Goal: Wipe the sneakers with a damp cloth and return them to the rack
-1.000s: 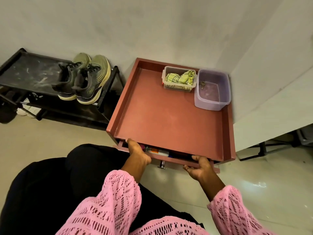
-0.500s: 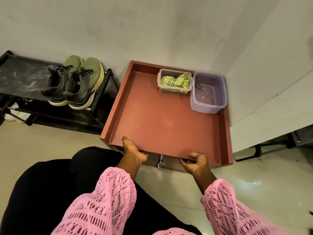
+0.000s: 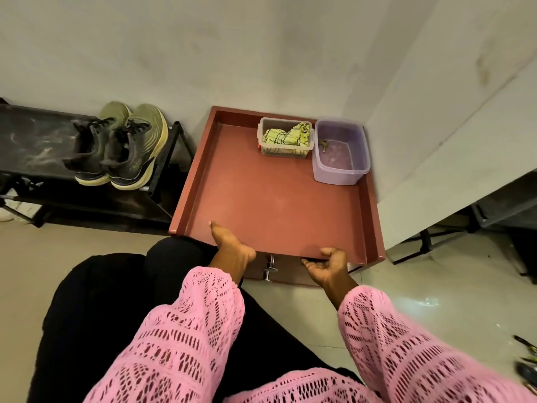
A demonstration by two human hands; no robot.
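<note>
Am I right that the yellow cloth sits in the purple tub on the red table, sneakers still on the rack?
Not quite: the head view shows the yellow cloth in the clear box beside the purple tub. The sneakers are on the rack.

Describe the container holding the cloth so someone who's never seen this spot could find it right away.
Start at the reddish-brown table in the wall corner, right of the black shoe rack. At its far edge sit two plastic tubs side by side. The clear container is the left one, holding a folded yellow-green cloth; its neighbour, the purple tub, has no cloth in it.
</note>
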